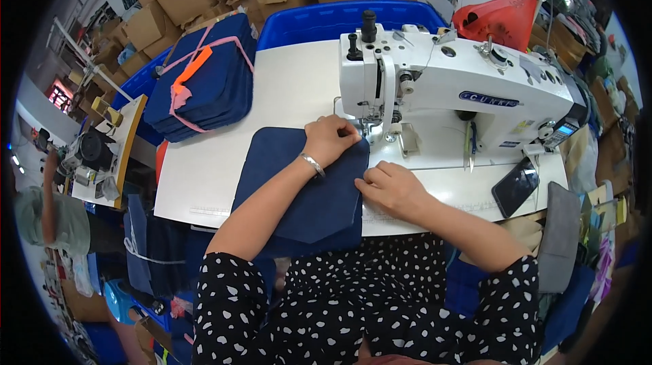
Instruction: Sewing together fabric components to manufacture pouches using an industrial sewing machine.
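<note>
Two navy fabric panels (299,188), one on the other, lie on the white sewing table with their right edge at the needle of a white sewing machine (448,73). My left hand (331,141), a silver bracelet at its wrist, rests on the top panel just left of the presser foot (370,131). Its thumb and fingertips are pinched together near the fabric edge; what lies between them is too small to make out. Lower down, my right hand (390,188) has curled fingers pinching the panels' right edge.
A tied stack of navy panels (204,80) with an orange strip stands at the table's back left. Blue-handled snips (470,144) lie under the machine arm, and a black phone (516,187) at the right. A blue bin (292,25) stands behind. Another person (51,219) is at far left.
</note>
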Available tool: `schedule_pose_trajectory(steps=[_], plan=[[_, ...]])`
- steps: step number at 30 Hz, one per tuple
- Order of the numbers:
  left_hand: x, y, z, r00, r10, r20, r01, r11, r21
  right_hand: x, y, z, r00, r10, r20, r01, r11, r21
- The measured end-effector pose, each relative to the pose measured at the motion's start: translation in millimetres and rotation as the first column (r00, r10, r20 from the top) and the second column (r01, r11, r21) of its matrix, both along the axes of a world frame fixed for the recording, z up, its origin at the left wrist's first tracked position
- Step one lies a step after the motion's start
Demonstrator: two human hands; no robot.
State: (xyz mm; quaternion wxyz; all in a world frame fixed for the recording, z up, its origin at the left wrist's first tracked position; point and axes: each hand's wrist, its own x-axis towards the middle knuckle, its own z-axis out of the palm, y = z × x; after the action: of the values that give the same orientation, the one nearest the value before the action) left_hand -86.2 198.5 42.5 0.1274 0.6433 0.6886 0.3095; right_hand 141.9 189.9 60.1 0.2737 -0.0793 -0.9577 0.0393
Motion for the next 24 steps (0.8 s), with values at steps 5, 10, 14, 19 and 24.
schedule_pose_trajectory(steps=[5,10,14,19,24], plan=[[-7,18,2,0.998,-0.009,0.057,0.022,0.976,-0.217,-1,11,-12,0.985,0.120,-0.123,-0.105,0.987,0.118],[-8,26,9,1.000,-0.001,-0.016,-0.004,0.953,-0.304,-1,12,-14,0.989,0.070,-0.131,-0.060,0.995,0.081],[-6,26,11,0.990,0.014,-0.138,-0.050,0.963,-0.267,-1,12,-10,0.992,0.063,-0.105,-0.056,0.996,0.071],[-1,27,16,0.993,0.001,-0.119,-0.039,0.948,-0.315,-1,9,-9,0.993,0.070,-0.091,-0.055,0.986,0.156],[-2,31,14,0.993,0.012,-0.114,-0.052,0.935,-0.350,-2,9,-13,0.996,0.025,-0.091,-0.014,0.992,0.124]])
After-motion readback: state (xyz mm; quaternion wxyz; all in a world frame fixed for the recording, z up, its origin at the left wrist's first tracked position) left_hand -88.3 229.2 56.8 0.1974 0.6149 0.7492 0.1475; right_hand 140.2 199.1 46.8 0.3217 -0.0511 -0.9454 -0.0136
